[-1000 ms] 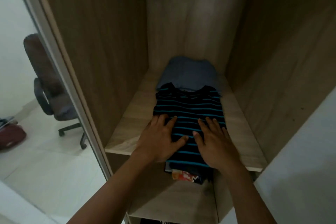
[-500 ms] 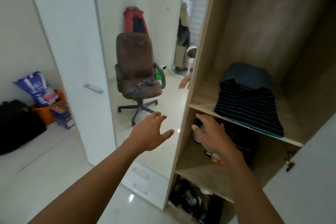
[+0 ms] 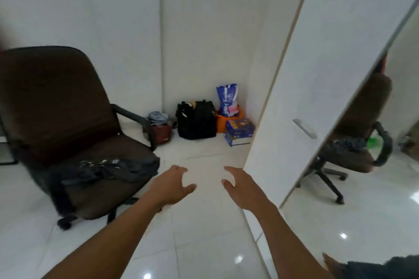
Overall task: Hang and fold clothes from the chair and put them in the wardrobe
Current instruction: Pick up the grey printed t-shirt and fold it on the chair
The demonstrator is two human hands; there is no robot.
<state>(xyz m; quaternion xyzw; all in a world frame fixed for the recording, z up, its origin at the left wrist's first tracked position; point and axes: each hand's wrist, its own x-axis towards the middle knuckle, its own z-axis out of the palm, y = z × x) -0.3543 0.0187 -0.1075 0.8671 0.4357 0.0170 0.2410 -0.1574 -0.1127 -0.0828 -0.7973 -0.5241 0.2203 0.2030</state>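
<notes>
A brown office chair (image 3: 56, 106) stands at the left. A crumpled dark grey garment (image 3: 106, 171) lies on the front of its seat. My left hand (image 3: 172, 186) hovers open above the floor, just right of the seat's front corner and apart from the garment. My right hand (image 3: 240, 186) is open too, a little further right, near the edge of the white wardrobe door (image 3: 301, 88). Both hands hold nothing. The wardrobe shelves are out of view.
A mirrored door panel (image 3: 371, 165) at the right reflects the chair. In the far corner stand a black bag (image 3: 196, 120), a blue sack (image 3: 226, 99), blue boxes (image 3: 239, 131) and a red bag (image 3: 162, 133). The floor is glossy white tile (image 3: 204, 244).
My view has swung left from the wardrobe shelf with the folded striped shirt to the chair. Both hands left the shirt and now reach out open toward the chair.
</notes>
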